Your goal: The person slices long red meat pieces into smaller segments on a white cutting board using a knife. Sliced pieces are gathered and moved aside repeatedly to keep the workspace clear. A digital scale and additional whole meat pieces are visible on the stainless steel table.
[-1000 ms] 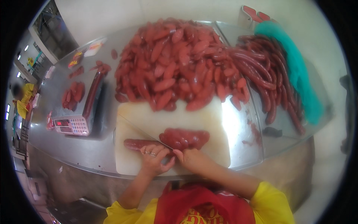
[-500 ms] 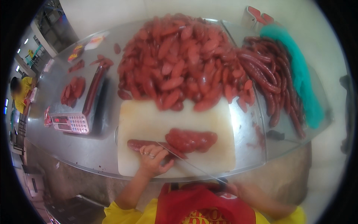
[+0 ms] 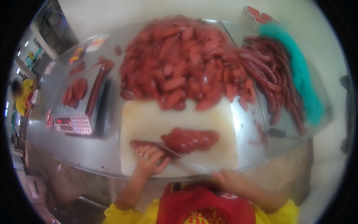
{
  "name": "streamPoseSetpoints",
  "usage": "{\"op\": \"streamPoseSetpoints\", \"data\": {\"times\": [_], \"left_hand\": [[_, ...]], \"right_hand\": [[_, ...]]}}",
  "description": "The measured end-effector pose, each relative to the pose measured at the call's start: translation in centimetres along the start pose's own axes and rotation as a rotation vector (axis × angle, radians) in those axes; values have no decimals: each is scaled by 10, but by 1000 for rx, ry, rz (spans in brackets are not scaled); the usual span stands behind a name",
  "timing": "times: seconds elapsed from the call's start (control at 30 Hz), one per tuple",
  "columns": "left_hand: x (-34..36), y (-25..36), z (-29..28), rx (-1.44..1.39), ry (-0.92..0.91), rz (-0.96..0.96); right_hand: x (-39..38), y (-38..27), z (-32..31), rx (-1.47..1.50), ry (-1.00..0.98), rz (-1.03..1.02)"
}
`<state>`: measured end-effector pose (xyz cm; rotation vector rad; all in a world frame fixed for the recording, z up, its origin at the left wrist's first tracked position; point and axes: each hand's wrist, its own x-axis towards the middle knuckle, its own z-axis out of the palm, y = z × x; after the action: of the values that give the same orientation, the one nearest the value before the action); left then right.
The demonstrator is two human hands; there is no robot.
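A red sausage (image 3: 135, 144) lies slantwise on the white cutting board (image 3: 179, 115). Curled fingers of my left hand (image 3: 148, 159) press down on it from the near side. My right hand (image 3: 226, 180), at the board's near edge, is closed on a knife; its handle is mostly hidden in the fingers. The long thin knife blade (image 3: 192, 163) slants up and left across the sausage, just right of my left fingertips. Beyond the blade, a clump of overlapping sausage slices (image 3: 191, 140) rests on the board.
A big heap of sausage slices (image 3: 175, 67) covers the steel table behind the board. At right lie whole sausages (image 3: 274, 74) beside a green plastic sheet (image 3: 304, 78) and a dark-handled knife (image 3: 276, 133). A digital scale (image 3: 74, 124) bearing sausage pieces stands left. Another person (image 3: 25, 95) is far left.
My right hand has moved left and forward, pushing the knife blade farther across the sausage. The slice clump reaches a little farther left. My left hand stays on the sausage. The view has shifted slightly.
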<state>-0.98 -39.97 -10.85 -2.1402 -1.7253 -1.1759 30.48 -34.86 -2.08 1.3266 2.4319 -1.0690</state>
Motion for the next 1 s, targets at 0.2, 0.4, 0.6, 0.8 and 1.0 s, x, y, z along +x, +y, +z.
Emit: {"op": "streamPoseSetpoints", "data": {"times": [0.2,0.4,0.6,0.8,1.0], "left_hand": [[-2,-5,-3,-49,-58,-40],[1,-3,-2,-58,-71,-38],[3,-5,-8,-49,1,-27],[-10,-13,-14,-24,-4,-74],[-13,-18,-11,-75,-34,-149]], "right_hand": [[-51,1,-12,25,-61,179],[75,-39,40,12,99,-109],[83,-47,34,48,134,-224],[-28,-5,4,-9,-73,26],[4,-24,15,-2,-1,36]]}}
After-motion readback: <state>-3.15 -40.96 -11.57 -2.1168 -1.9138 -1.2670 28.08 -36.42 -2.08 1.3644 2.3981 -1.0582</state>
